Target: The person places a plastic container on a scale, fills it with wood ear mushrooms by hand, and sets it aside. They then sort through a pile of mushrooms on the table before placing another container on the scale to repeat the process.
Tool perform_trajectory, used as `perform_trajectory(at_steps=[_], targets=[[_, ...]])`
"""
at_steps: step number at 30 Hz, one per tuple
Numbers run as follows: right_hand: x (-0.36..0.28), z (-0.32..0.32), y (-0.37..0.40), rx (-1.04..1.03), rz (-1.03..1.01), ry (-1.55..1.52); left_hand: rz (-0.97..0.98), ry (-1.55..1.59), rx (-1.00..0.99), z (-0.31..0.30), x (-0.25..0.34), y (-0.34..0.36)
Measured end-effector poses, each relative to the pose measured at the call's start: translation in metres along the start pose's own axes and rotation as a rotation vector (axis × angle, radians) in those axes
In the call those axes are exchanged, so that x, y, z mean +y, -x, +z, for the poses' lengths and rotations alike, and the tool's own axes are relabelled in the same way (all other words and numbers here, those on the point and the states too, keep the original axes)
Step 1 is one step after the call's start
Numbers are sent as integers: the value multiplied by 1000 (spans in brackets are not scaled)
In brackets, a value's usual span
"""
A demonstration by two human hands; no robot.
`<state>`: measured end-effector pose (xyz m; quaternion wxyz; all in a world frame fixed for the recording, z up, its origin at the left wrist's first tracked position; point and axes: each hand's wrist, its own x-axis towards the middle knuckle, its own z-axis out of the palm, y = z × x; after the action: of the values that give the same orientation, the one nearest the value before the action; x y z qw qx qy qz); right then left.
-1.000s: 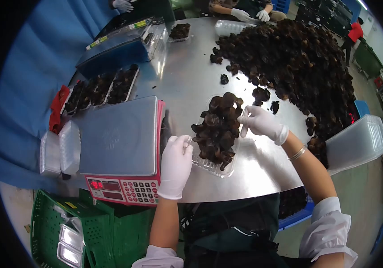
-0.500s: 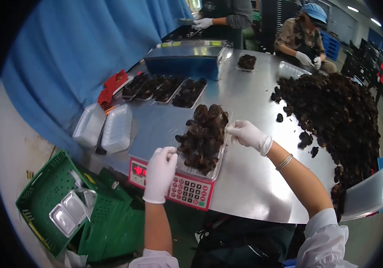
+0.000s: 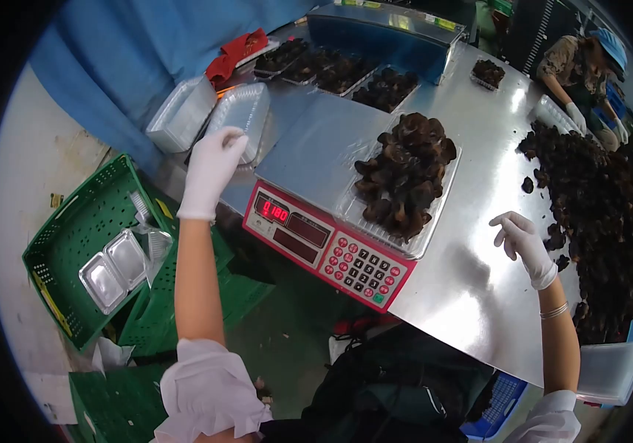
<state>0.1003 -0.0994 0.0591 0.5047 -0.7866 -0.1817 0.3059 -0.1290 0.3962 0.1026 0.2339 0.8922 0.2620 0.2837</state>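
A clear plastic tray heaped with dark brown wood ear mushrooms [image 3: 405, 177] rests on the red-framed weighing scale [image 3: 309, 236], whose lit display reads 0.180. My left hand [image 3: 217, 166], in a white glove, overlaps the near part of the empty clear trays [image 3: 246, 107] left of the scale. Its fingers are curled together, and nothing shows in them. Over the steel table, between the scale and a large mushroom pile [image 3: 604, 214], hovers my gloved right hand [image 3: 525, 247]. That hand is empty, its fingers bent and apart.
Filled trays [image 3: 342, 70] line the back beside a metal machine [image 3: 375, 44]. More clear trays [image 3: 180, 114] stand by the blue curtain. A green crate [image 3: 73, 251] sits low on the left. A co-worker [image 3: 582, 81] in a blue cap is at the far right.
My left hand has moved from the scale's front over to the empty trays. My right hand has left the filled tray and gone right. The view has turned, and the display is now readable.
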Motion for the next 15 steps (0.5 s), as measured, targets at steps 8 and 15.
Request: perform_trajectory(at_steps=[8, 15], targets=[[-16, 15, 8, 50, -101, 78, -99, -189, -24, 88, -111, -100], [-80, 54, -44, 295, -552, 187, -20, -234, -111, 91, -126, -117]])
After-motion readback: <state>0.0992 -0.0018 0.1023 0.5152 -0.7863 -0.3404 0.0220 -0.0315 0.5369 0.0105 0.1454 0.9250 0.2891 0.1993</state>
